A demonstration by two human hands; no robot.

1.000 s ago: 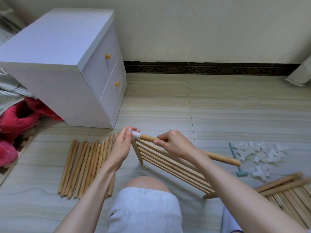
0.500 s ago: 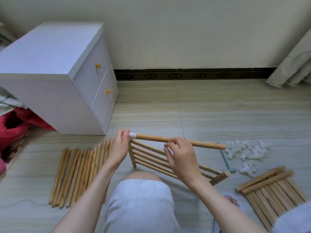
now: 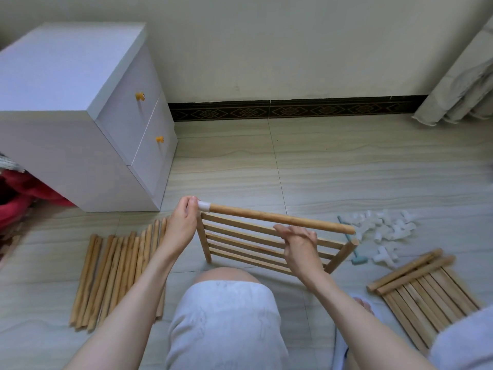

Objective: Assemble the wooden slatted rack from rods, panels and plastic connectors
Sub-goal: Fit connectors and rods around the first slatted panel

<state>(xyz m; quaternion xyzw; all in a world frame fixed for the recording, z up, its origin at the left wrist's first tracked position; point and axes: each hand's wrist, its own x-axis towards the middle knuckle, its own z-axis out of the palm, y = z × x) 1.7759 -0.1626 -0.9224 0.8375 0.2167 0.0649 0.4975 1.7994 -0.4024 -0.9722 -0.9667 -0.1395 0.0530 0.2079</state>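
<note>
A slatted wooden panel [image 3: 248, 245] stands upright on the floor in front of my knee. Along its top edge lies a wooden rod [image 3: 280, 218] with a white plastic connector [image 3: 204, 206] on its left end. My left hand [image 3: 182, 225] pinches that connector at the panel's left post. My right hand [image 3: 300, 243] is just under the rod, its fingers curled on the panel's upper slat. The rod's right end hangs free above the panel's right post [image 3: 342, 253].
Several loose rods [image 3: 117, 276] lie on the tiles to the left. White connectors [image 3: 384, 231] and a teal mallet [image 3: 356, 256] lie to the right, with more slatted panels [image 3: 426, 292] nearer me. A white drawer cabinet [image 3: 80, 116] stands at the back left.
The rod has swung level along the panel's top. My right hand has slid off the rod down onto the panel's slat. My left hand has stayed on the connector.
</note>
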